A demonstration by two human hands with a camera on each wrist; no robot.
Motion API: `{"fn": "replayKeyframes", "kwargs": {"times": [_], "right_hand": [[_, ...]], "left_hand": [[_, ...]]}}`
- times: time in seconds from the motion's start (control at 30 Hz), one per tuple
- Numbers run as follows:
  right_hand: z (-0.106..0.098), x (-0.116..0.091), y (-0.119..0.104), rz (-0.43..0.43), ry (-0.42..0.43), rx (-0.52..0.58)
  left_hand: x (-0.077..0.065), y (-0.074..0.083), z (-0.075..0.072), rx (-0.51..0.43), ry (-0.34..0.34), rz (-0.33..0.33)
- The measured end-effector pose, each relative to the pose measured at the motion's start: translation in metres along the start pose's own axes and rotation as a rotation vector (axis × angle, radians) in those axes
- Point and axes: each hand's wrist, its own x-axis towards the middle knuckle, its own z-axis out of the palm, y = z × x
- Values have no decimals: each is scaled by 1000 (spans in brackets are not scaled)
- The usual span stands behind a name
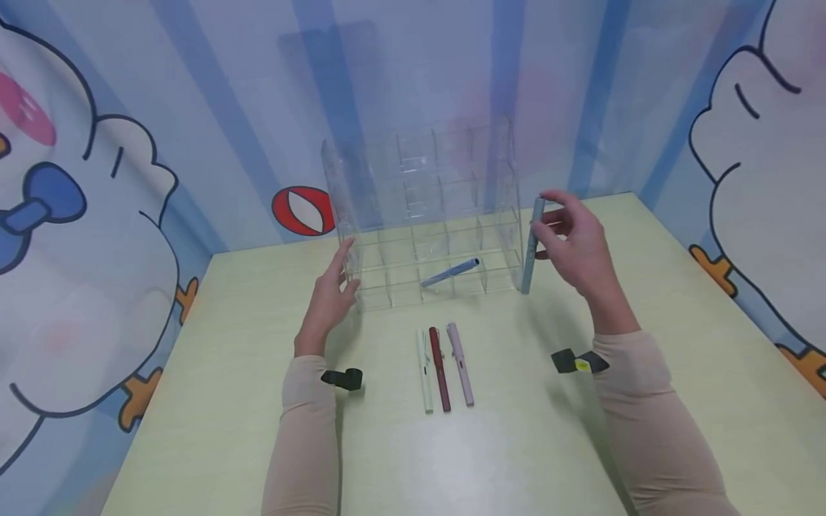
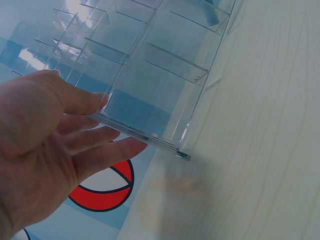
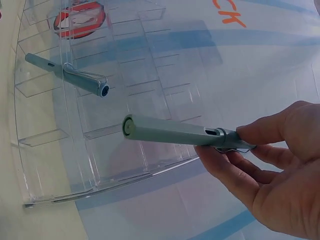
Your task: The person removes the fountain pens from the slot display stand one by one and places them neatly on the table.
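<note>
A clear compartmented acrylic rack (image 1: 439, 240) stands upright at the back of the table. My left hand (image 1: 330, 304) holds its left side panel, thumb at the front edge and fingers along the outside, as the left wrist view (image 2: 100, 120) shows. Just off the rack's right side, my right hand (image 1: 574, 240) pinches a grey-green pen (image 3: 165, 131) between thumb and fingers. The pen stands nearly upright in the head view, its clip near the fingers. A blue pen (image 1: 449, 273) lies slanted across the rack's lower compartments, its clip showing in the right wrist view.
On the table (image 1: 213, 401) in front of the rack lie a pale green pen (image 1: 424, 373), a dark red pen (image 1: 439, 369) and a lilac pen (image 1: 460, 364), side by side. A printed cartoon backdrop (image 1: 245, 107) rises behind the table's back edge.
</note>
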Motion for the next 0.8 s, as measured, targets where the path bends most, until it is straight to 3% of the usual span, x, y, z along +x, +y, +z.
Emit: {"fn": "replayKeyframes", "kwargs": {"times": [0.1,0.3,0.4,0.6,0.8], "right_hand": [[-2,0,-1,54,-77,-35],[-7,2,2,240,-356,-62],[-8,4,7,307,-453,-53],[-5,7,17,348,-560,-48],[0,9,29,381,-609,-41]], "left_hand": [[0,-2,0,1,0,6],[0,-2,0,12,5,13],[0,-1,0,14,4,11],[1,-1,0,20,4,7],[1,0,0,15,4,14]]}}
